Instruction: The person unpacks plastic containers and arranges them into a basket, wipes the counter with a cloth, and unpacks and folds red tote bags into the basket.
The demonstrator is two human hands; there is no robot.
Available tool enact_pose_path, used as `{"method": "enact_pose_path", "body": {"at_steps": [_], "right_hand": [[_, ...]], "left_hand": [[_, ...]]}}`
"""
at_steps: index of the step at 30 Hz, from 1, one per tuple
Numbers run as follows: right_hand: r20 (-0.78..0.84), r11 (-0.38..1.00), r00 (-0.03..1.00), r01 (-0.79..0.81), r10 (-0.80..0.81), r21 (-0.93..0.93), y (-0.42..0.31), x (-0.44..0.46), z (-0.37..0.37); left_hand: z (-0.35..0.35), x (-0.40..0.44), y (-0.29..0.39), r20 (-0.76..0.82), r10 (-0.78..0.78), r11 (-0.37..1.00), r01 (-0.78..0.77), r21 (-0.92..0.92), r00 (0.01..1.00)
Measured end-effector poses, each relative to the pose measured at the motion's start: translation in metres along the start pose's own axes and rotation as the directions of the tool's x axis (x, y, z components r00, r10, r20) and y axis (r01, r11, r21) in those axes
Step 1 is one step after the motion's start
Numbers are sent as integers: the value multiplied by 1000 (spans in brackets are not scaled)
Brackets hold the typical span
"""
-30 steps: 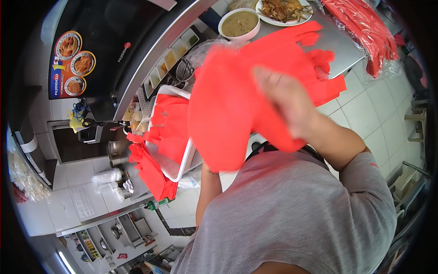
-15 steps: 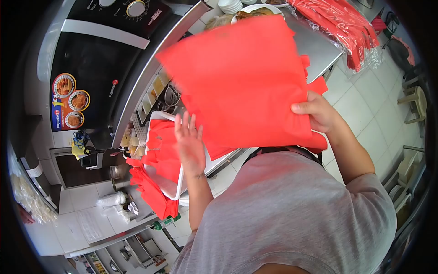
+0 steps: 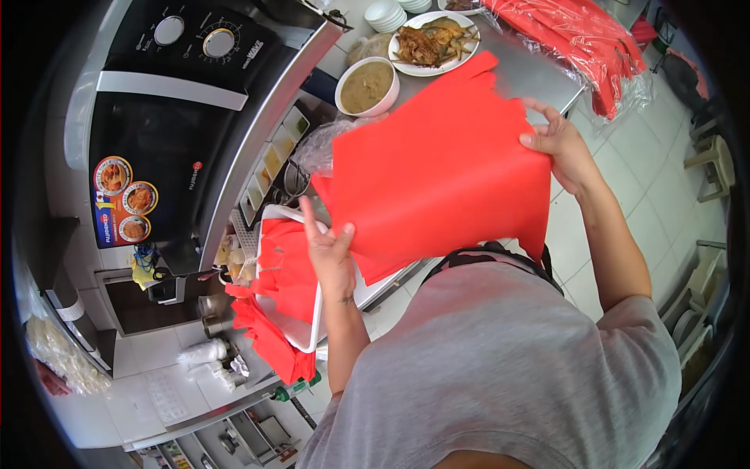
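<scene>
A red cloth bag [image 3: 441,168], apparently non-woven fabric, is spread flat in front of my body at waist height. My right hand [image 3: 558,148] holds its right edge near the upper corner, thumb on top. At the lower left edge, my left hand [image 3: 332,254] grips the bag with the thumb over it, the index finger pointing outward. Left of that hand, more red bags [image 3: 285,262] lie in a white plastic basket [image 3: 315,320], and some hang over its side.
A steel table [image 3: 539,59] holds a plate of fried fish [image 3: 437,43], a bowl of soup [image 3: 367,87] and stacked white bowls [image 3: 384,14]. Plastic-wrapped red bags [image 3: 578,39] lie at its far end. A black microwave oven [image 3: 168,156] stands left, and a plastic stool [image 3: 711,164] right.
The bag has come down and lies flatter, uncovering the fish plate and soup bowl. My left hand has gone from open beside it to gripping its edge; my right hand has moved up its side.
</scene>
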State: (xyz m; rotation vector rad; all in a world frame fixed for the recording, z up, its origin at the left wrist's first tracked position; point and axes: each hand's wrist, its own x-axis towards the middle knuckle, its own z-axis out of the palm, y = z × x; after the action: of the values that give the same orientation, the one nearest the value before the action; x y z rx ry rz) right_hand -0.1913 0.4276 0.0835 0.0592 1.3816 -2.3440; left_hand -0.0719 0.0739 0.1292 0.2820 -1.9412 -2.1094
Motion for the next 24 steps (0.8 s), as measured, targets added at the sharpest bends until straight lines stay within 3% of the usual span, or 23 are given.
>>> {"method": "enact_pose_path", "body": {"at_steps": [2, 4, 5, 8, 11, 13, 15, 17, 19, 21, 23, 24], "right_hand": [[-10, 994, 994, 108, -108, -2, -8, 2, 13], [230, 951, 940, 284, -250, -125, -22, -2, 26], [352, 910, 886, 378, -302, -169, -30, -4, 33], [366, 718, 890, 441, -272, -539, -56, -6, 50], [206, 749, 916, 401, -345, -527, -65, 0, 73], [163, 677, 892, 429, -421, -599, -67, 6, 84], [207, 520, 830, 497, -518, -694, -69, 9, 93], [352, 256, 718, 589, -601, -767, -76, 11, 103], [445, 132, 560, 713, -699, -689, -77, 13, 121], [497, 206, 545, 787, -675, -582, -81, 4, 141], [517, 585, 763, 638, -388, -501, -88, -9, 152], [538, 730, 817, 495, -207, -472, -86, -12, 161]], "left_hand": [[-9, 1, 12, -34, 30, 999, -29, 34, 999], [-11, 4, 33, -64, 68, 993, -61, 101, 996], [-3, 0, 47, -3, 114, 988, -113, 101, 994], [-14, 2, 61, 32, 260, 855, -245, 458, 965], [-25, 3, 71, -55, 335, 797, -252, 549, 941], [-38, 4, 76, -84, 414, 743, -283, 607, 906], [-48, 0, 85, -101, 479, 710, -317, 628, 872], [-59, -3, 91, -91, 606, 626, -403, 668, 790], [-69, -18, 104, -238, 534, 758, -334, 560, 811], [-86, -42, 120, -339, 478, 834, -297, 465, 810], [-105, -70, 137, -334, 445, 880, -336, 336, 831], [-118, -85, 146, -304, 420, 900, -349, 262, 855]]}}
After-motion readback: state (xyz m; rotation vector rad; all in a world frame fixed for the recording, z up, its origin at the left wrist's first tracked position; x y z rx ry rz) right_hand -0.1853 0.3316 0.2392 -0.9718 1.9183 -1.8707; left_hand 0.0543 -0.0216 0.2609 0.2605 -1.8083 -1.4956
